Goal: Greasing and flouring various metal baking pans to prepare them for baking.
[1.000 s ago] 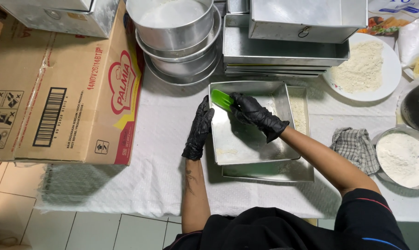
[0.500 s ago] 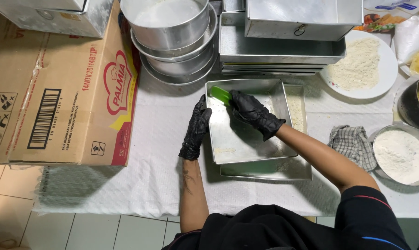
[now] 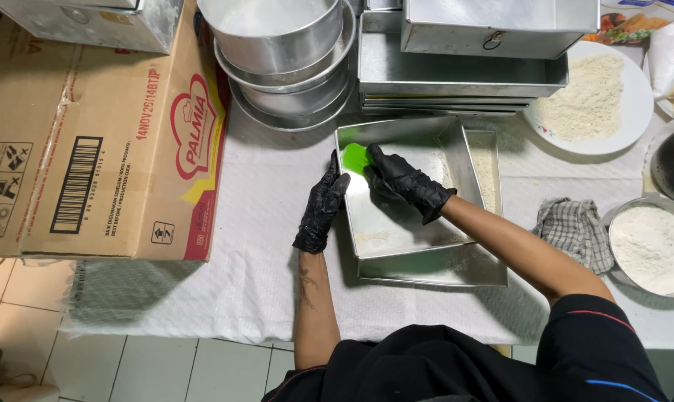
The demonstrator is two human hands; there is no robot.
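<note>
The table [image 3: 262,246], covered in a white cloth, carries everything; a large brown cardboard carton [image 3: 91,141] lies at its left; nested round metal cake tins [image 3: 285,52] and a stack of rectangular metal trays [image 3: 463,67] stand along the far edge; a white plate of pale crumbs [image 3: 590,97] and a metal bowl of white flour [image 3: 649,249] sit to the right, with a grey checked cloth [image 3: 571,231] between bowl and pans.

At centre, a square silver baking pan [image 3: 404,216] rests tilted on a second, floured pan [image 3: 441,264] beneath it. The left hand [image 3: 322,205], in a black glove, grips the upper pan's left wall, fingers curled over the rim. The right hand [image 3: 408,182], also gloved, has its fingers closed on a bright green flat brush [image 3: 355,158], whose head lies against the pan's inside at the far left corner.

Judgement: the pan is being coated; good practice calls for a firm hold on the rim so that the tilted pan does not slide off the lower one, even strokes into each corner and up the walls, and no bare patches left on the floor of the pan; some smears near the front edge suggest uneven cover there.
</note>
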